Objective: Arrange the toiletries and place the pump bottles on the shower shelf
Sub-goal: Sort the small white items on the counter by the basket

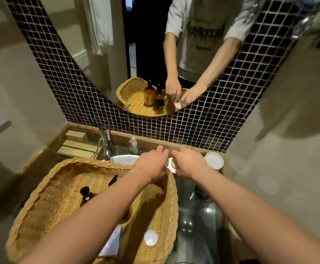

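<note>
Holding a small clear item (171,164) between left hand (151,164) and right hand (189,164), fingers curled; best lowered gently into the wicker basket (60,187).

Little of it reads from where I stand. In the mirror (102,54) my grey shirt (203,25) carries a dark, jagged print across the chest — lettering of some kind, but reversed, blurred and illegible — with a smaller line under it that I cannot make out either. The brown pump bottles (153,96) reflected there show no label I can read, and the packet (112,242) in the basket (41,206) is too blurred.
</note>
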A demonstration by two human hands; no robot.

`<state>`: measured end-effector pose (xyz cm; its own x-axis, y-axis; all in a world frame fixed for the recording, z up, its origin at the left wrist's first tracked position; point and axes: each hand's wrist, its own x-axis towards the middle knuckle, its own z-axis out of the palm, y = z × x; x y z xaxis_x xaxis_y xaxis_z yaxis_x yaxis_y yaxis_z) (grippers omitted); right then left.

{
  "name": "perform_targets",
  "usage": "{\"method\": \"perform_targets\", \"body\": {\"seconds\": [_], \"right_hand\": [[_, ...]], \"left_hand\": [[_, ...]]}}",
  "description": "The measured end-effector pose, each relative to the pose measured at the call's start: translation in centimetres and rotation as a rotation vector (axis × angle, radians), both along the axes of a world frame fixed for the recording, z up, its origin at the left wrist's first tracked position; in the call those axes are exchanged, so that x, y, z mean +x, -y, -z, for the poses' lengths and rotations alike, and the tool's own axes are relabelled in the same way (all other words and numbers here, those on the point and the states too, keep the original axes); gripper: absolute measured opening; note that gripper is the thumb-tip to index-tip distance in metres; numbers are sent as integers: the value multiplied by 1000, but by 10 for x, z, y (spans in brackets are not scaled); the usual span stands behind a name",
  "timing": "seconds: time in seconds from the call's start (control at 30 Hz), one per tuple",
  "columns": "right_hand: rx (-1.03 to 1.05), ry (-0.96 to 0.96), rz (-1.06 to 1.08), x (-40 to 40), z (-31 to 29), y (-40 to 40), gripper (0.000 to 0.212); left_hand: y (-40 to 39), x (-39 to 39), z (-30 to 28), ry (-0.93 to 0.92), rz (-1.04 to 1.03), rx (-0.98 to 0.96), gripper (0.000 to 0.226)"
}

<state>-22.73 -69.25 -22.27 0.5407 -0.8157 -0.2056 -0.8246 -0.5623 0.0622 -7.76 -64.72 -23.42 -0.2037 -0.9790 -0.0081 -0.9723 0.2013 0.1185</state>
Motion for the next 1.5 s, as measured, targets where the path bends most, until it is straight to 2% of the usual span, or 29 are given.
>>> {"method": "perform_targets", "body": {"seconds": [0.13,0.53,0.7,0.8,0.9,1.03,1.17,1.37,1.5], "right_hand": [[16,5,105,-11,12,37,32],[175,33,258,-7,89,113,40],[314,25,324,4,130,125,51],[376,-15,342,10,148,129,53],[366,-35,341,13,160,129,45],[338,-17,368,10,166,128,45],[325,-31,371,10,169,127,43],[328,-23,391,7,165,126,41],[334,-48,396,5,161,123,49]], "left_hand": [[58,-3,7,68,56,79,38],[170,-5,62,170,311,229,47],[182,0,92,124,355,224,42],[186,5,104,61,332,293,43],[186,4,111,92,364,327,49],[185,1,121,152,400,376,46],[186,-2,133,179,414,440,52],[185,-4,148,120,391,433,52],[181,-5,155,111,390,424,53]]}}
